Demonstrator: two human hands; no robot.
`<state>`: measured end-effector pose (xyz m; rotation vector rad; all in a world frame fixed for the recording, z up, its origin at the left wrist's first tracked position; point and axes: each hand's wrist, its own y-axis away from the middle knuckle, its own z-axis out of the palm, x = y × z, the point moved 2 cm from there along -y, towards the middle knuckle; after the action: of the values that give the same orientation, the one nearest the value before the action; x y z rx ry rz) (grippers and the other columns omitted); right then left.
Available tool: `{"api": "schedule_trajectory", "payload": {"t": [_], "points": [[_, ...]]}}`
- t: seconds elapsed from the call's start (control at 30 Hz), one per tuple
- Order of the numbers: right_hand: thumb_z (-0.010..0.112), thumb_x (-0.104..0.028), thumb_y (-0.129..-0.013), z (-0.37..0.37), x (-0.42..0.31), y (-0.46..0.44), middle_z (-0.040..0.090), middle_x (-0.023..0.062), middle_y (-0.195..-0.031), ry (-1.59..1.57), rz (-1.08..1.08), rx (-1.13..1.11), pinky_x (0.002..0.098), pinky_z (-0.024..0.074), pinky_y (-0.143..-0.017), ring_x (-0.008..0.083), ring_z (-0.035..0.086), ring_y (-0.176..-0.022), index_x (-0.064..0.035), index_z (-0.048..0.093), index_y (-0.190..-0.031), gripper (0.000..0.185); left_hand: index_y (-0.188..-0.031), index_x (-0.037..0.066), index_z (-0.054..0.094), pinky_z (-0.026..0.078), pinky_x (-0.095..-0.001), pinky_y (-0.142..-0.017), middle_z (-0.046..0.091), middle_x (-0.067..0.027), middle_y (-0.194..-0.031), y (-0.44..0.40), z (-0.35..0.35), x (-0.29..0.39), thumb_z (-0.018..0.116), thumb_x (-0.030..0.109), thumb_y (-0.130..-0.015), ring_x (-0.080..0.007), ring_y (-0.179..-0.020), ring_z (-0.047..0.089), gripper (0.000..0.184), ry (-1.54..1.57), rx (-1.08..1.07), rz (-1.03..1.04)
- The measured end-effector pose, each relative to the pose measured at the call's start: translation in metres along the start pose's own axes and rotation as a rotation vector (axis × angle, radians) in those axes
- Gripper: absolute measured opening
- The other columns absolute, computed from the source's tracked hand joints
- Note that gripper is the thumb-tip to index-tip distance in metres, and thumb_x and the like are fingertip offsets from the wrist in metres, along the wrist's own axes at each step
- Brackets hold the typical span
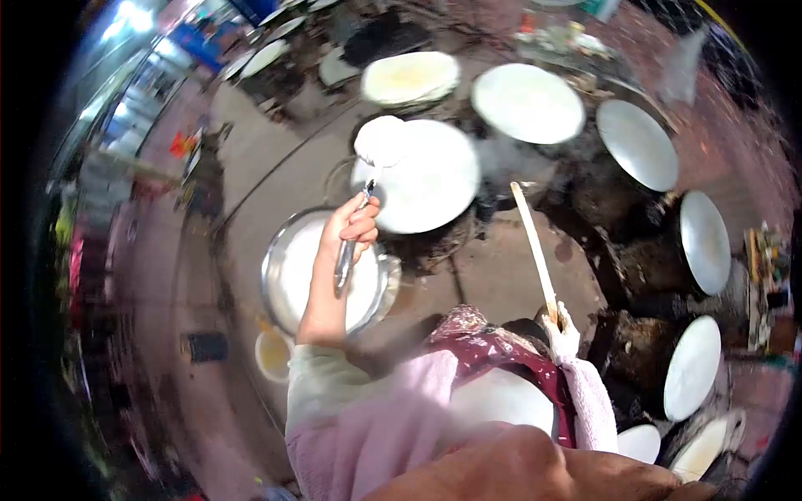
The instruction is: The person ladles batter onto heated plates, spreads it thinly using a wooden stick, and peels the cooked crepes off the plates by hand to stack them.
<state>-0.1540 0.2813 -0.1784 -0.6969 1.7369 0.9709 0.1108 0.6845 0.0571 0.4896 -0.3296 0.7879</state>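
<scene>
My left hand (354, 227) is closed round the handle of a ladle (342, 271), whose bowl is coated or filled with white batter. The ladle's bowl hangs over the near-left part of a round white griddle (439, 179). Below my left forearm stands a wide metal basin (269, 288) with white batter (302, 259) in it. In a whitish glove, my right hand (563, 332) grips the lower end of a long, flat wooden stick (535, 246). The stick points forward, its far end near a dark, smoky spot right of the griddle.
More round plates or pans stand in an arc: a white one (528, 103), greyish ones (638, 146) (705, 242) and another at the right (692, 368). A stack of pale flat rounds (411, 78) lies beyond the griddle. A yellowish bowl (272, 355) sits beside the basin.
</scene>
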Motion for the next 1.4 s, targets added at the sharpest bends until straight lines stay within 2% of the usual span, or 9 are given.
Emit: {"api": "schedule_trajectory", "payload": {"t": [0.17, 0.37, 0.53, 0.83, 1.0, 1.1, 1.17, 1.2, 1.4], "points": [[0.072, -0.002, -0.081, -0.080, -0.003, -0.019, 0.055, 0.0147, -0.133, -0.107, 0.045, 0.248, 0.0298, 0.0427, -0.100, 0.0181, 0.055, -0.117, 0.0057, 0.050, -0.132, 0.056, -0.092, 0.001, 0.051, 0.027, -0.0249, -0.035, 0.040, 0.0010, -0.057, -0.115, 0.083, -0.107, 0.043, 0.021, -0.101, -0.0085, -0.038, 0.035, 0.023, -1.001, 0.193, 0.225], [0.072, -0.006, -0.082, -0.224, 0.023, -0.067, 0.056, 0.0126, -0.133, -0.023, 0.026, 0.507, 0.0264, 0.0407, -0.101, 0.0146, 0.054, -0.117, 0.0041, 0.049, -0.133, 0.057, -0.100, 0.000, 0.053, 0.023, -0.0230, -0.040, 0.037, 0.0087, -0.057, -0.292, 0.188, -0.205, 0.040, 0.029, -0.103, -0.0022, -0.034, 0.028, 0.031, -0.109, -0.158, -0.660], [0.072, -0.017, -0.084, -0.301, -0.003, -0.111, 0.058, 0.0138, -0.130, 0.012, 0.071, 0.534, 0.0268, 0.0419, -0.099, 0.0148, 0.057, -0.116, 0.0013, 0.051, -0.132, 0.056, -0.098, 0.003, 0.058, 0.022, -0.0226, -0.041, 0.035, 0.0095, -0.046, -0.403, 0.256, -0.290, 0.042, 0.030, -0.102, -0.0043, -0.035, 0.023, 0.032, -0.301, -0.053, -0.732], [0.071, -0.027, -0.086, -0.357, -0.080, -0.310, 0.057, 0.0176, -0.130, -0.062, -0.100, 0.480, 0.0252, 0.0425, -0.098, 0.0157, 0.058, -0.115, -0.0011, 0.049, -0.135, 0.059, -0.100, -0.002, 0.050, 0.026, -0.0258, -0.043, 0.037, 0.0029, -0.060, -0.630, 0.352, -0.409, 0.038, 0.026, -0.103, -0.0078, -0.045, 0.032, 0.031, -0.821, -0.125, -0.274], [0.052, -0.048, -0.092, -0.316, -0.132, -0.420, 0.064, 0.0214, -0.098, 0.528, 0.066, 0.528, 0.0452, 0.0494, -0.077, 0.0392, 0.063, -0.087, -0.0238, 0.029, -0.148, 0.065, -0.082, 0.001, 0.050, 0.034, -0.0275, -0.043, 0.048, -0.0036, -0.061, -0.728, 0.314, -0.443, 0.049, 0.021, -0.098, -0.0134, -0.045, 0.043, 0.025, -0.891, -0.125, -0.129], [0.051, -0.046, -0.092, -0.289, -0.111, -0.453, 0.064, 0.0212, -0.090, 0.639, 0.235, 0.433, 0.0485, 0.0504, -0.073, 0.0398, 0.064, -0.082, -0.0227, 0.029, -0.147, 0.064, -0.083, -0.002, 0.052, 0.045, -0.0355, -0.050, 0.057, -0.0111, -0.063, -0.754, 0.277, -0.438, 0.060, 0.014, -0.089, -0.0233, -0.049, 0.056, 0.019, -1.205, -0.121, -0.007], [0.051, -0.046, -0.092, -0.276, -0.110, -0.456, 0.064, 0.0213, -0.084, 0.777, 0.246, 0.533, 0.0490, 0.0507, -0.065, 0.0386, 0.065, -0.074, -0.0214, 0.031, -0.147, 0.064, -0.096, -0.004, 0.055, 0.049, -0.0425, -0.061, 0.063, -0.0194, -0.073, -0.765, 0.256, -0.414, 0.062, 0.015, -0.085, -0.0361, -0.064, 0.063, 0.023, -1.629, -0.234, 0.478], [0.051, -0.046, -0.092, -0.272, -0.111, -0.456, 0.064, 0.0209, -0.083, 0.764, 0.262, 0.545, 0.0494, 0.0505, -0.065, 0.0385, 0.065, -0.073, -0.0199, 0.032, -0.146, 0.064, -0.108, -0.002, 0.056, 0.049, -0.0469, -0.071, 0.065, -0.0242, -0.084, -0.766, 0.251, -0.399, 0.062, 0.014, -0.082, -0.0433, -0.080, 0.063, 0.032, -1.688, -0.187, 0.411], [0.065, -0.028, -0.089, -0.235, -0.121, -0.495, 0.069, 0.0111, -0.099, 0.041, 0.197, 0.542, 0.0298, 0.0490, -0.077, 0.0188, 0.064, -0.086, -0.0016, 0.058, -0.126, 0.046, -0.122, -0.005, 0.047, 0.050, -0.0423, -0.068, 0.065, -0.0227, -0.086, -0.764, 0.256, -0.289, 0.055, 0.012, -0.090, -0.0343, -0.075, 0.065, 0.037, -1.561, -0.102, 0.628]]}}
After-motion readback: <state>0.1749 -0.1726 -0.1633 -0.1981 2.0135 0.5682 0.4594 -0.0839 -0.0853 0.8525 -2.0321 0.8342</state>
